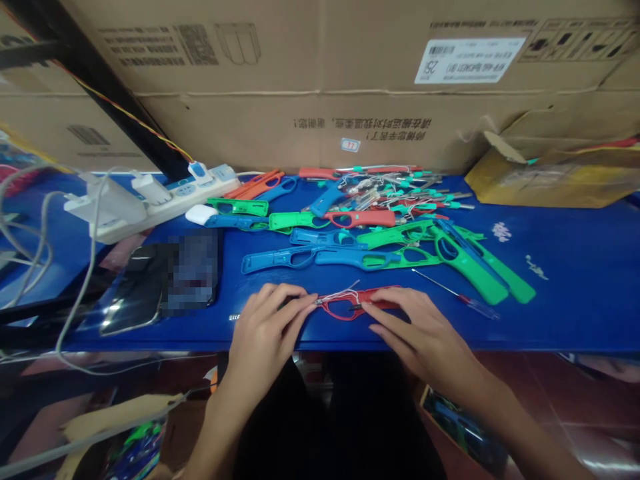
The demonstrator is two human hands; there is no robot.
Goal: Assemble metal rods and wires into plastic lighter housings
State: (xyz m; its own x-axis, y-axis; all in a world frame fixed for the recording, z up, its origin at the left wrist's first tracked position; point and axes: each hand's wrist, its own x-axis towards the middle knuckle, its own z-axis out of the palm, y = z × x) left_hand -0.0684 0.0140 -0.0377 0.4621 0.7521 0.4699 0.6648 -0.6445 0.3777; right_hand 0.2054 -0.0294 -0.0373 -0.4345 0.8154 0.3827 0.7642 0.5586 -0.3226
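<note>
A red lighter shell (345,312) lies at the front of the blue table, its trigger loop toward me and white wires running across it. My left hand (273,320) pinches its left end, where a small metal part shows at the fingertips. At the other side my right hand (413,320) has thumb and forefinger closed on a small black piece (355,307) by the loop. How that piece sits in the shell is too small to tell. A screwdriver (457,293) with a clear-and-red handle lies right of my right hand.
Blue lighter shells (350,259) and green ones (470,267) lie behind my hands, before a pile of wired lighter parts (385,190). A power strip (170,203) and phone (135,287) are left. Small white pieces (501,232) and an open carton (550,177) are right.
</note>
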